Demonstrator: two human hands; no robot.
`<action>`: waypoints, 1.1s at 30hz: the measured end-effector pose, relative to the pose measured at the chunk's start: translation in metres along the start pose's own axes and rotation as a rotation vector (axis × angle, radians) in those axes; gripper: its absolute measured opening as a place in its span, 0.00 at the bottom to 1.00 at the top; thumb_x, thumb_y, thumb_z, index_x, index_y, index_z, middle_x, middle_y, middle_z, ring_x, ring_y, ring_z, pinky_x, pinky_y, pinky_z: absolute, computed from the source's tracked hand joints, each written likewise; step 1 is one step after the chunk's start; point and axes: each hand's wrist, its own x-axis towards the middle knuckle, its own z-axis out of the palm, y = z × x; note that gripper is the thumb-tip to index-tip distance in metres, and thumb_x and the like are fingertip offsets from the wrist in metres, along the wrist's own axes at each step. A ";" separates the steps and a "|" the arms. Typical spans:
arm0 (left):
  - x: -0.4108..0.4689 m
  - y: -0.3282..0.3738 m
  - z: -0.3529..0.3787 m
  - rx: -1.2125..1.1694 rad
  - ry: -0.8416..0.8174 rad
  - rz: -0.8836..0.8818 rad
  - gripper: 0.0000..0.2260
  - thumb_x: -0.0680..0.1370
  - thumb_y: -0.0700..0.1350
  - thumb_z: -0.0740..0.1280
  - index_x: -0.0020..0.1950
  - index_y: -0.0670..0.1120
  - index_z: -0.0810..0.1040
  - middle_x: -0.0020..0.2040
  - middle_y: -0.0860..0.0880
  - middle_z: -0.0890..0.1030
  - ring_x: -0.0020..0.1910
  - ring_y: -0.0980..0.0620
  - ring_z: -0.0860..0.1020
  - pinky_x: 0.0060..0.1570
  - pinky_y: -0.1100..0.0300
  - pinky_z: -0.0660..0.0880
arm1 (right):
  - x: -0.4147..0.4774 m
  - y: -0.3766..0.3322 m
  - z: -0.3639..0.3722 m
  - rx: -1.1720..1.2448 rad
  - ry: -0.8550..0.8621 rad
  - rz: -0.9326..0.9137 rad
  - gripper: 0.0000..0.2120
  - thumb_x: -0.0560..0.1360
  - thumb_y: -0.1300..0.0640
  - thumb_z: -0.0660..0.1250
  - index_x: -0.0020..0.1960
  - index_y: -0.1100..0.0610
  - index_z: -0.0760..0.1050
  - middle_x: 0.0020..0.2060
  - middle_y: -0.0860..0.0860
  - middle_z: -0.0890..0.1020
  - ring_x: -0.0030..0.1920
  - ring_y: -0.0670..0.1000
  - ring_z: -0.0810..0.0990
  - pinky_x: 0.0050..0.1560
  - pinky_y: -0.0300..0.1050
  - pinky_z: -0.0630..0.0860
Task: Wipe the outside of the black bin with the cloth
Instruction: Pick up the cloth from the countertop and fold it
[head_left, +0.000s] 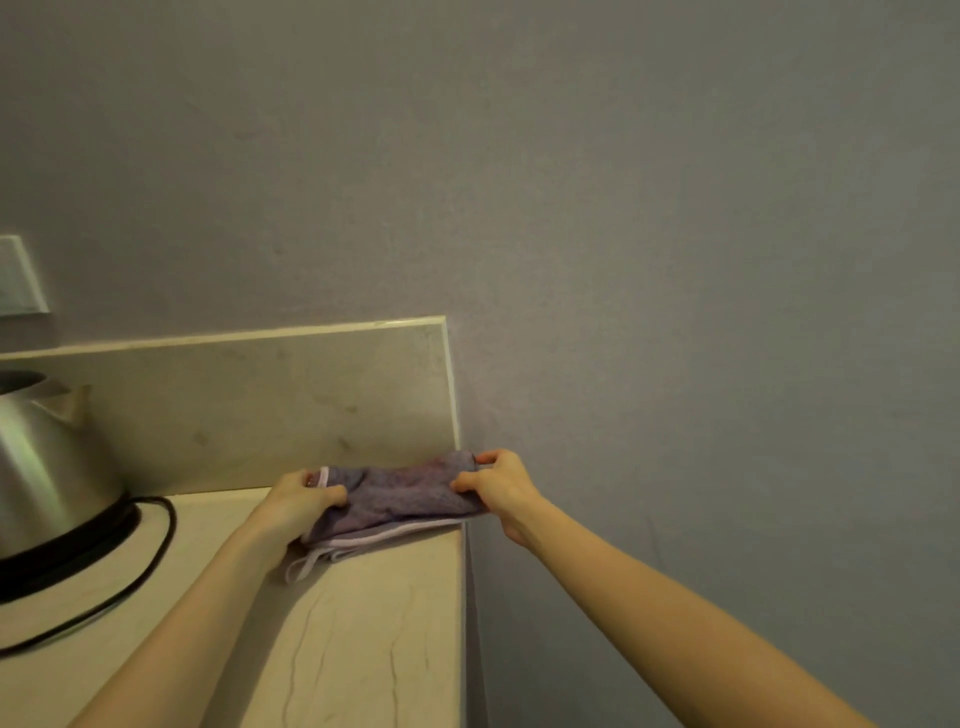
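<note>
A purple cloth (400, 499) with a pale trim lies folded at the far right corner of a beige marble counter (374, 634), against the backsplash. My left hand (304, 501) grips its left end. At the cloth's right end, by the counter's edge, my right hand (498, 486) pinches it. No black bin is in view.
A steel kettle (47, 462) stands on its black base at the left, with a black cord (161, 545) looping over the counter. The marble backsplash (260, 410) ends at a grey wall (675, 260). A white wall plate (21, 278) is at the far left.
</note>
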 end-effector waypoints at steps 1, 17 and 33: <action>-0.003 0.002 0.002 0.001 -0.009 0.015 0.07 0.71 0.33 0.68 0.48 0.37 0.78 0.40 0.43 0.80 0.36 0.47 0.77 0.38 0.58 0.72 | -0.002 -0.001 -0.003 0.018 -0.007 0.007 0.19 0.66 0.69 0.72 0.53 0.60 0.69 0.47 0.58 0.78 0.45 0.52 0.78 0.33 0.36 0.74; -0.087 0.079 0.085 0.069 -0.078 0.291 0.11 0.74 0.40 0.66 0.48 0.41 0.65 0.46 0.43 0.73 0.48 0.47 0.73 0.49 0.49 0.73 | -0.060 -0.025 -0.143 0.034 0.055 -0.048 0.05 0.66 0.72 0.69 0.35 0.64 0.77 0.31 0.56 0.79 0.32 0.54 0.76 0.39 0.49 0.72; -0.228 0.153 0.193 0.099 -0.197 0.577 0.11 0.75 0.40 0.65 0.50 0.42 0.63 0.41 0.47 0.73 0.43 0.44 0.74 0.43 0.49 0.71 | -0.164 0.010 -0.289 0.198 0.192 0.129 0.04 0.69 0.65 0.65 0.38 0.58 0.75 0.30 0.52 0.77 0.29 0.50 0.75 0.28 0.39 0.70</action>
